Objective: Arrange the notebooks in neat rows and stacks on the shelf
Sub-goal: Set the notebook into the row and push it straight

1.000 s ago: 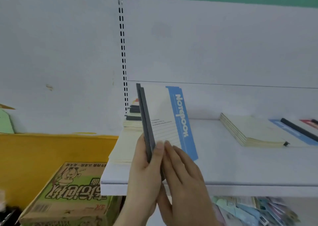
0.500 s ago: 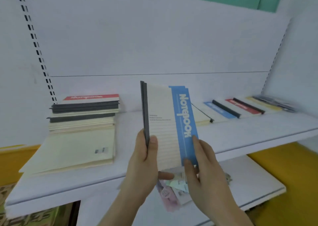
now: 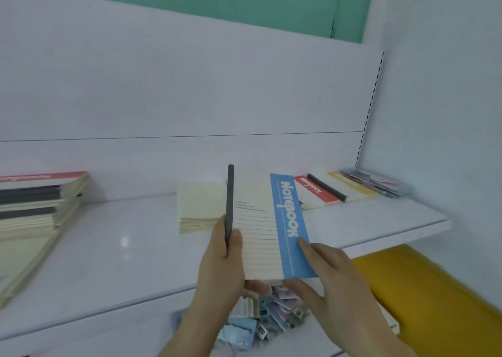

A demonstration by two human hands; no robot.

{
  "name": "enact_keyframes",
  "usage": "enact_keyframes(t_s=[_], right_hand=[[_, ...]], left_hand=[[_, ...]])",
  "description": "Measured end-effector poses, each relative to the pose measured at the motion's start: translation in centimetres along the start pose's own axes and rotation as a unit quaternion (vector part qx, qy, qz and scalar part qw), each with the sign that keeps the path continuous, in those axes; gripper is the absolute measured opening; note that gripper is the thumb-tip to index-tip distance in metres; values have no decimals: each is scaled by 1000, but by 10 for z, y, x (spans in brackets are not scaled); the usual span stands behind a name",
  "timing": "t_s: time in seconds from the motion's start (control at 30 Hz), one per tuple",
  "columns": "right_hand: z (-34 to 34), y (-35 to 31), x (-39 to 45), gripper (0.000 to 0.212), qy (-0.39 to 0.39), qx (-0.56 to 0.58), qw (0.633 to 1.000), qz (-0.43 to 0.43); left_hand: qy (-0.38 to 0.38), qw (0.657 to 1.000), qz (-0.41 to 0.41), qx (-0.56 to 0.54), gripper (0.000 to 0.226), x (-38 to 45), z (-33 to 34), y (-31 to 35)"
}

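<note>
You hold a blue-banded notebook (image 3: 267, 226) upright in front of the white shelf (image 3: 130, 250), near the centre of the view, its cover facing right with a blue strip that reads "Notebook" down the side and its dark spine edge toward you. Your left hand (image 3: 221, 264) grips it from about 8 o'clock, the thumb pressed on the lined cream cover and the fingers curled round behind the dark spine. Your right hand (image 3: 330, 272) comes in from 4 o'clock: the index finger lies straight along the blue strip and the thumb sits under the bottom edge, so it steadies the notebook rather than clenching it. At 9 o'clock on the shelf a tall stack of notebooks (image 3: 35, 207) stands with cream and dark grey edges and a red-banded cover on top, and cream covers fan out loosely below it toward the shelf front. Just behind the held notebook, at 11 o'clock from it, a low cream stack (image 3: 199, 207) lies flat on the shelf. At 2 o'clock a row of overlapping notebooks runs along the back: a red-banded notebook (image 3: 315, 191), then a yellow-banded notebook (image 3: 353, 187), then a blurred pile of small packets (image 3: 376, 181) near the shelf's right end. Below the shelf front, under your hands, a heap of small colourful cards (image 3: 260, 321) lies on a lower shelf.
</note>
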State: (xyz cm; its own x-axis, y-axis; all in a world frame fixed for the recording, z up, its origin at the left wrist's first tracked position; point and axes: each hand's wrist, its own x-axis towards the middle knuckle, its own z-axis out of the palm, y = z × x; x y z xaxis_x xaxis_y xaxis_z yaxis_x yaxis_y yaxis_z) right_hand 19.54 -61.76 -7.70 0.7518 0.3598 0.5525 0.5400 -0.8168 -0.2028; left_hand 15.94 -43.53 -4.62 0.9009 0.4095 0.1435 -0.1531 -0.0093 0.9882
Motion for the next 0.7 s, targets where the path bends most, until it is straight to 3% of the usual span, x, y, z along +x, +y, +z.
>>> enact_keyframes(t_s=[0.1,0.23,0.3,0.37,0.43,0.5,0.6,0.7], right_hand=[[5,31,16,67,18,-4,1000,-15],[20,64,48,66,25,-38,998,-36],[31,79,65,67,18,-51,998,-41],[43,93,83,68,9,-60,997,-40],[52,106,103,69,7,-61,997,-48],[60,114,124,69,2,-64,996,-69],[77,125,148,68,-15,-51,994,-94],[97,141,167,74,-58,2,992,-114]], left_hand=[[0,997,31,65,48,19,27,-9],[6,969,108,224,33,64,40,-27],[1,931,148,332,38,85,38,-31],[-47,887,172,425,64,104,38,-33],[-91,824,173,532,87,122,39,-33],[-106,763,178,612,91,142,40,-35],[-111,740,167,642,76,169,39,-45],[-117,712,156,675,83,184,39,-54]])
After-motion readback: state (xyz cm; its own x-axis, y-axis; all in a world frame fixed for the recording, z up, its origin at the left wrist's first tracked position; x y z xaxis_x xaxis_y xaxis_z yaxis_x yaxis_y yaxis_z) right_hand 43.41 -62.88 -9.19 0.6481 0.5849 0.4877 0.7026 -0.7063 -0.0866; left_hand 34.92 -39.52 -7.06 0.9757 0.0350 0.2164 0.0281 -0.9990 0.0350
